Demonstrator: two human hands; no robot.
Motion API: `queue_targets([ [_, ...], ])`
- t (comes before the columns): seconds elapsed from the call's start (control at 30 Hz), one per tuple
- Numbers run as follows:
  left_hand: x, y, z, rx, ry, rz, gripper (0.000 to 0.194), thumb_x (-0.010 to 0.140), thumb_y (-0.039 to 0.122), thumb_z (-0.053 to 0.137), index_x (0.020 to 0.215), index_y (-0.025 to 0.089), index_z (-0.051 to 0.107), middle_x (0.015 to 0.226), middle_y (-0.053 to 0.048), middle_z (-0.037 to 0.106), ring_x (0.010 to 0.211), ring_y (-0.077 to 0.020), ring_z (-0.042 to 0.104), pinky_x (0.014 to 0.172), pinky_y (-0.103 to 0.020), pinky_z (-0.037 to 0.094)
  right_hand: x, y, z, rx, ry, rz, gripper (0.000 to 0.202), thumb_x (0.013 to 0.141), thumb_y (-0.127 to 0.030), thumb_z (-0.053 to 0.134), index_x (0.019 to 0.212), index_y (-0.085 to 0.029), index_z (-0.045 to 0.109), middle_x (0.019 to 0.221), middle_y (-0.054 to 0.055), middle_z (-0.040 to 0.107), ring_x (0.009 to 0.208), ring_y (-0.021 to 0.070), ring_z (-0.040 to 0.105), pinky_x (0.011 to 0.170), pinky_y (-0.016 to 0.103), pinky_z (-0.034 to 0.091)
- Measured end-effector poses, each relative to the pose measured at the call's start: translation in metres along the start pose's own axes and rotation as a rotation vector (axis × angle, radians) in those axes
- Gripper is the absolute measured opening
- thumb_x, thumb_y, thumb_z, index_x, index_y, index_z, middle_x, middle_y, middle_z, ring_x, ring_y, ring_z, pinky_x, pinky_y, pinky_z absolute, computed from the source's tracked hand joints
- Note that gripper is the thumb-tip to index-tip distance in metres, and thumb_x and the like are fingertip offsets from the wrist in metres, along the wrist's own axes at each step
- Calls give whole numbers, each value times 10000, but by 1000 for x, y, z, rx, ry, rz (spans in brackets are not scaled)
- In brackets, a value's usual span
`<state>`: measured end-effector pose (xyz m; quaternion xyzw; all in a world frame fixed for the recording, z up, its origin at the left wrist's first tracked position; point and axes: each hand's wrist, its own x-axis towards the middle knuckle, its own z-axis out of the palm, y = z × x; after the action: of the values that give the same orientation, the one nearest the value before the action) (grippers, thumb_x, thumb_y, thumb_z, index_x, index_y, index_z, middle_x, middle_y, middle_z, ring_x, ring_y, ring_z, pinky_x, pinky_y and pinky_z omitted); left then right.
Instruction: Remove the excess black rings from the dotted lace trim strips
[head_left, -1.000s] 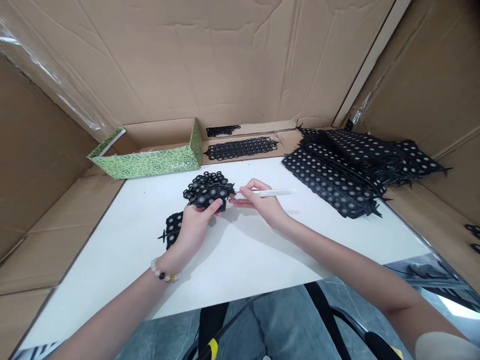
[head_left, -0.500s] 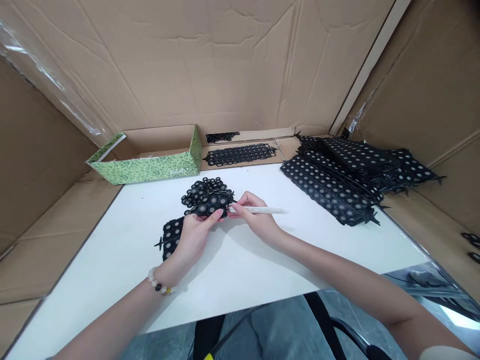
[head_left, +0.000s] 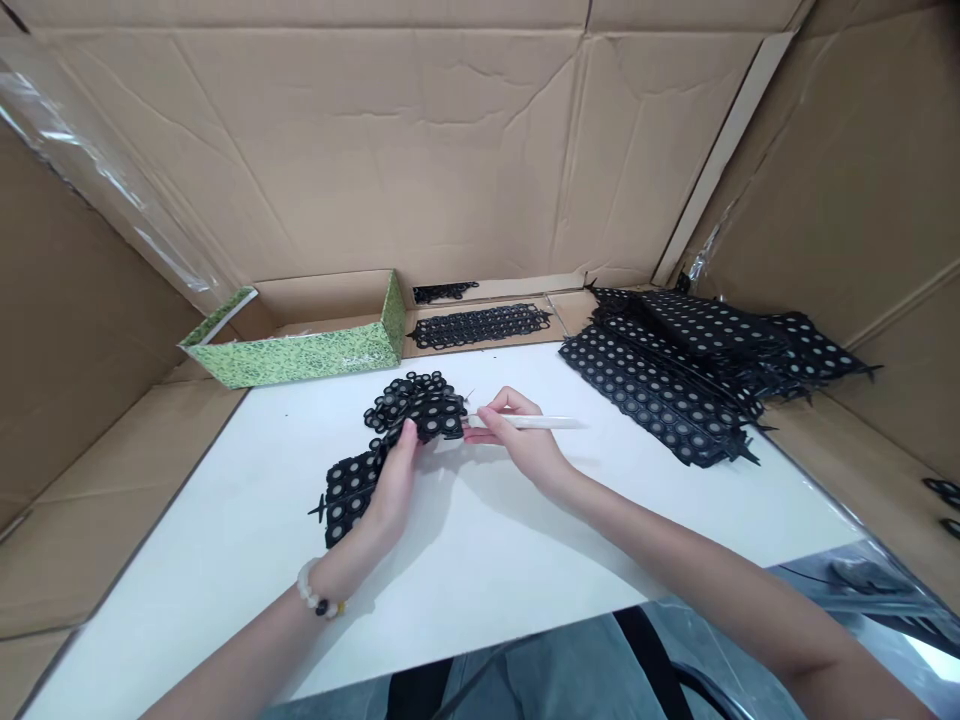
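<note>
My left hand grips a black sheet of joined rings with pale centres, the thumb lying on top and the other fingers hidden beneath. Pinched in my right hand is a slim white pen-shaped tool. Its tip meets the sheet's right edge; the exact contact is too small to make out. Loose black rings are heaped just behind the held sheet. Left of my left wrist, another black ring sheet rests on the white table, partly covered by that hand.
A green patterned open box stands at the back left. Behind the table, a long black lattice strip lies on cardboard. Stacked black dotted sheets spread over the back right. Cardboard walls enclose the table's back and sides.
My left thumb has shifted left and straightened on the sheet, whose held end now tilts. The right hand with the tool stays close to its edge. The whole view has moved slightly.
</note>
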<state>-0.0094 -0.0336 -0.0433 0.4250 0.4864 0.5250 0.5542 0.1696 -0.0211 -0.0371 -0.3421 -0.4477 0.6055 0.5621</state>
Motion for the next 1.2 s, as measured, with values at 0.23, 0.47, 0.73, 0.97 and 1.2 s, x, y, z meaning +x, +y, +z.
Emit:
queue_targets([
  [0.23, 1, 5, -13, 89, 100, -106, 352, 760, 535, 725, 852, 197, 760, 1021, -139, 770, 1430, -366, 414, 1182, -414, 333, 12, -30, -17, 203, -118, 118, 475, 670, -511, 854, 731, -223, 481, 758, -14, 742, 780, 193, 765, 778, 371, 641],
  [0.47, 0, 27, 11, -422, 63, -91, 267, 864, 264, 665, 1115, 200, 729, 1175, -75, 748, 1165, -227, 663, 972, -316, 563, 14, -19, -18, 71, -156, 153, 476, 655, -529, 847, 736, -215, 499, 716, -11, 735, 689, 176, 757, 748, 336, 634],
  [0.73, -3, 23, 12, -405, 170, -126, 238, 832, 103, 688, 1051, 173, 753, 1072, -72, 776, 1031, -184, 717, 857, -227, 601, 9, -11, -13, 197, -9, 197, 432, 687, -499, 834, 751, -215, 515, 942, 39, 765, 919, 212, 753, 829, 341, 587],
  [0.97, -5, 16, 14, -338, 124, -128, 179, 828, 170, 712, 1000, 182, 761, 1200, -84, 743, 1225, -248, 635, 1062, -384, 530, 3, -5, -7, 136, 30, 273, 444, 633, -500, 862, 727, -201, 547, 866, 12, 732, 839, 177, 732, 875, 343, 567],
  [1.2, -5, 11, 15, -190, 233, -248, 140, 703, 126, 823, 828, 169, 776, 1098, -89, 777, 1188, -248, 663, 1105, -384, 491, 2, -5, -5, -24, 54, 166, 442, 636, -559, 831, 728, -205, 584, 760, -18, 679, 714, 151, 699, 717, 306, 582],
])
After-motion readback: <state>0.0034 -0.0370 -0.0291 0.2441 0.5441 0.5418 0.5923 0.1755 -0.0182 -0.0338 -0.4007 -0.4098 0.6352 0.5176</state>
